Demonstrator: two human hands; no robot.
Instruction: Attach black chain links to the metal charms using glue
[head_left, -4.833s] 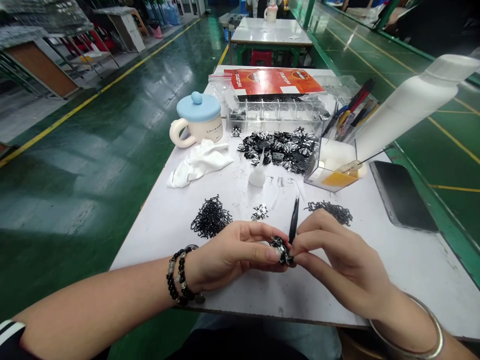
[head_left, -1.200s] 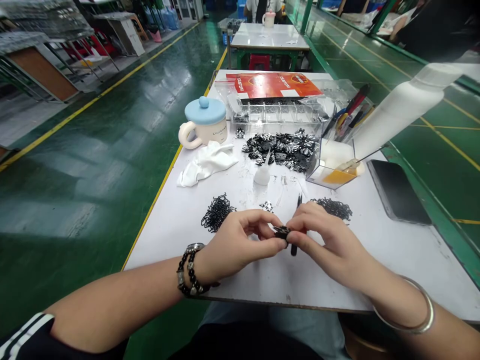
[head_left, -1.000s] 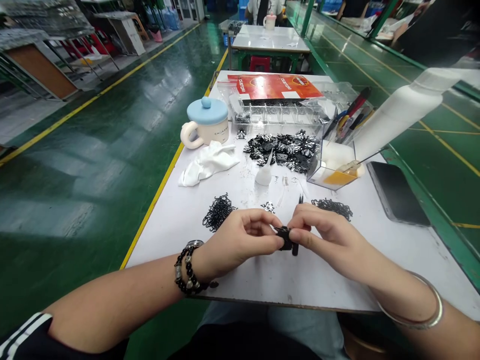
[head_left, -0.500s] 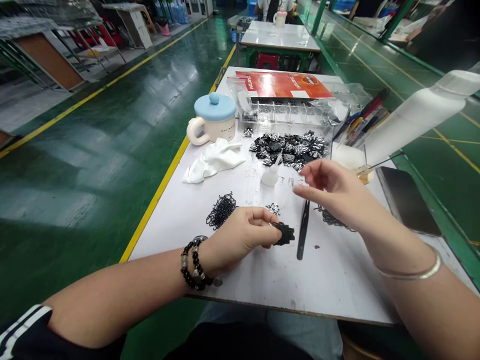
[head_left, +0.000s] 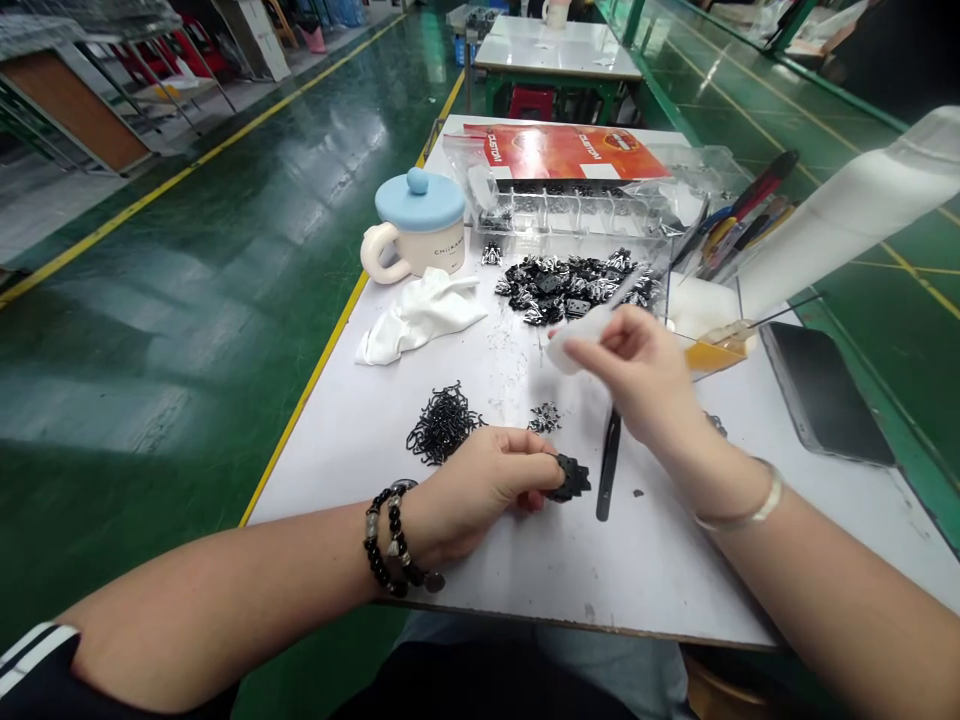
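Note:
Pinched between the thumb and fingers of my left hand [head_left: 495, 475] is a small flat black part [head_left: 574, 478] with a notched edge. My right hand [head_left: 645, 370] is closed on a small white squeeze bottle [head_left: 577, 340] with a thin nozzle, tilted and blurred above the table. Black tweezers [head_left: 609, 465] lie between my hands. Left of them is a little pile of tiny shiny pieces [head_left: 544, 417]. A heap of black hook-shaped pieces [head_left: 444, 422] sits beyond my left wrist. Farther back spreads a pile of black and silver parts [head_left: 555, 285].
A lidded mug [head_left: 431, 240] and a crumpled white cloth [head_left: 420, 315] stand at the left. Behind are a clear compartment tray [head_left: 570, 215] and an orange printed sheet [head_left: 562, 152]. On the right are a tool holder [head_left: 716, 350], a large white bottle [head_left: 847, 205] and a phone [head_left: 825, 395].
My right hand has taken hold of the white squeeze bottle, which stood on the table, and lifted and tilted it. My left hand keeps the black part in nearly the same place.

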